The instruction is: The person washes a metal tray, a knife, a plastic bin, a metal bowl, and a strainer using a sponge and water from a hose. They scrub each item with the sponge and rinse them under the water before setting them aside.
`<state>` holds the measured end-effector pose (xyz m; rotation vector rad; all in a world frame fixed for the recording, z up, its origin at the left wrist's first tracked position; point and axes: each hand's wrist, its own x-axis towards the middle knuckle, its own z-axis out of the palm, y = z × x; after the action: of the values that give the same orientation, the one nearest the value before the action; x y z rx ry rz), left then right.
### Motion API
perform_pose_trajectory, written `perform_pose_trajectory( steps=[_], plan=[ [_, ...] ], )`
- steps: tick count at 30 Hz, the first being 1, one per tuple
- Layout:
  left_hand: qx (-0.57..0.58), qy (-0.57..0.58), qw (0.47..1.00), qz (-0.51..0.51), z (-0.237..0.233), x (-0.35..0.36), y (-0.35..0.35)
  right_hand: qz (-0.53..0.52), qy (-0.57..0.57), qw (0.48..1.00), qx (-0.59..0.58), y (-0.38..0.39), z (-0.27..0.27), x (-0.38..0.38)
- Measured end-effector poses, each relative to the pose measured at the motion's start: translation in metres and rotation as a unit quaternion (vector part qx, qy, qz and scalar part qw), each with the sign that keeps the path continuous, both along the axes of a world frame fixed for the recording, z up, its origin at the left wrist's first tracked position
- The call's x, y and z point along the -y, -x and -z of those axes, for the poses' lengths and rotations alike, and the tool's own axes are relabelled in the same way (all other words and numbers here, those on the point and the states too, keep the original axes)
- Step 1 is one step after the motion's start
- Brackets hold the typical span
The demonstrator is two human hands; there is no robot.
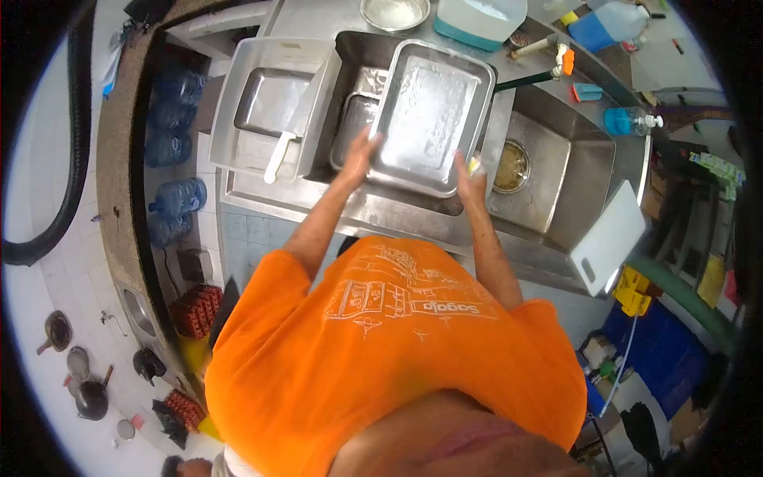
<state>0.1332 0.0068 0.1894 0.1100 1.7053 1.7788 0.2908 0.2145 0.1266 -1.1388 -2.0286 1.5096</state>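
A wet rectangular metal tray [433, 111] is held over the left sink basin by both hands. My left hand [359, 159] grips its left edge near the lower corner. At the right edge is my right hand [470, 179], with something small and yellow-white by its fingers. Beneath the held tray, another metal tray [350, 131] lies partly hidden in the basin. To the left stands a white plastic bin [225, 151] containing a metal tray [266, 99] and a knife with a white handle [278, 157].
A white cutting board [610, 237] leans at the right sink's front corner. The right basin [548, 171] holds a round strainer. A faucet [532, 49], a teal-bottomed container [477, 24], a metal bowl [395, 12] and a blue soap bottle [624, 121] line the back.
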Motion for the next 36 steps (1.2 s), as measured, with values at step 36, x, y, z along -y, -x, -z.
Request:
perform_pose_trajectory(
  steps=[36],
  plan=[
    [0.054,0.321,0.937,-0.129,0.241,0.076,0.042,-0.235,-0.116,0.962,0.074,-0.035,-0.041,0.02]
  ],
)
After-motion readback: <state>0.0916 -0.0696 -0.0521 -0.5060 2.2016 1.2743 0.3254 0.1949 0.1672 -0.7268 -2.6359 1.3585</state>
